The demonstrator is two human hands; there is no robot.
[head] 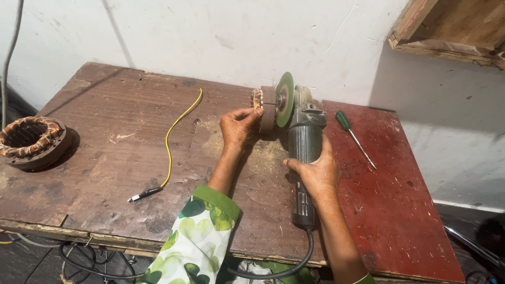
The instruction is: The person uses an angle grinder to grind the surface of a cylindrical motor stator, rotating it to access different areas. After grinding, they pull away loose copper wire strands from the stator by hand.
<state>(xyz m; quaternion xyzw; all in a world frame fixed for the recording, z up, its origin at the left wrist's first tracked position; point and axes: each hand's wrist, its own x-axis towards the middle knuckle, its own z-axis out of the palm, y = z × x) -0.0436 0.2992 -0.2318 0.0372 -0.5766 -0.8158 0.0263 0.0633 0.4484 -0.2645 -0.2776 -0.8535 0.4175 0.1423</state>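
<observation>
Worn brown and red wooden workbench (105, 158) stands against a white plastered wall. Near its far edge sits a small round copper-wound motor stator (264, 109), upright on its rim, touching the green abrasive disc (285, 99) of a grey-green corded angle grinder (303, 158). Left hand (238, 126) pinches the stator's rim with its fingertips; right hand (315, 176) is wrapped around the grinder body. Judged rigid, dense, inclined to roll; hold by the outer rim. Elsewhere: green-handled screwdriver (353, 135), yellow wire (171, 142), larger stator (31, 141).
</observation>
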